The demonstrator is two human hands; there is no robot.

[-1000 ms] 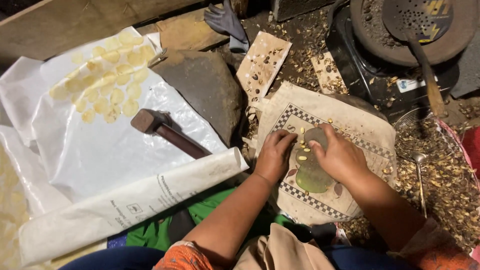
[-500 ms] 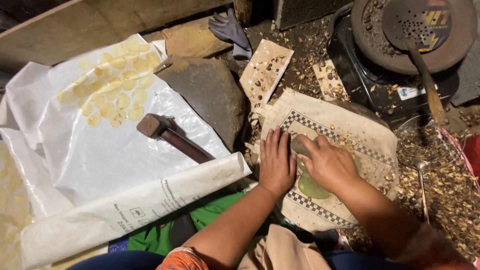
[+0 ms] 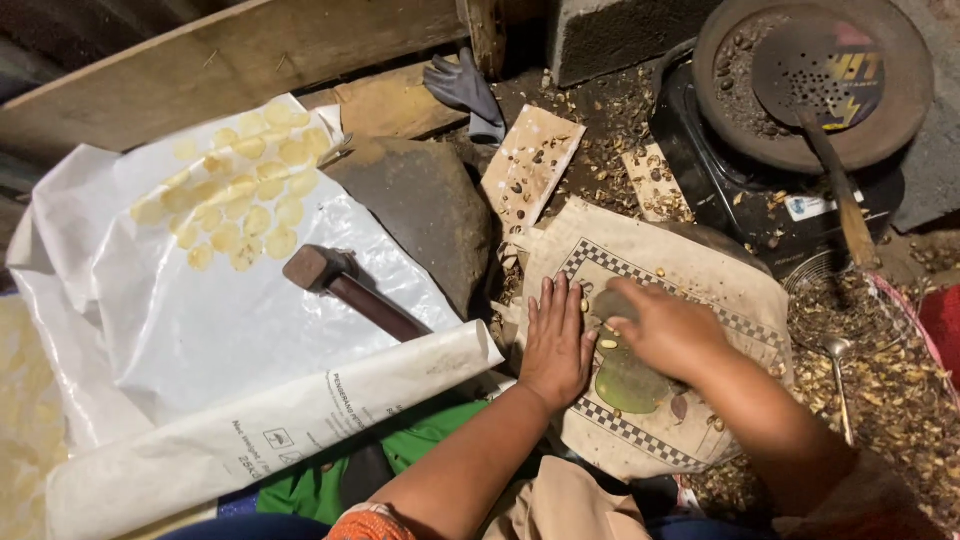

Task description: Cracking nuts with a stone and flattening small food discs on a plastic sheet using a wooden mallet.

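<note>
Hands, two of them, work over one beige woven cloth [image 3: 700, 270] with a checkered border, spread on the floor. The left hand [image 3: 556, 340] lies flat and open on it, fingers spread, holding nothing. The right hand [image 3: 665, 330] curls over one flat greenish stone [image 3: 630, 382] at the cloth's middle; whether its grip pinches anything cannot be told. A few pale oval seeds [image 3: 607, 343] lie between the hands. To the left, one dark wooden mallet [image 3: 350, 290] rests on white plastic sheeting [image 3: 200, 330] carrying roughly two dozen thin yellow discs [image 3: 240, 205]. One round perforated ladle [image 3: 810, 75] sits in a dark pan [image 3: 900, 120].
</note>
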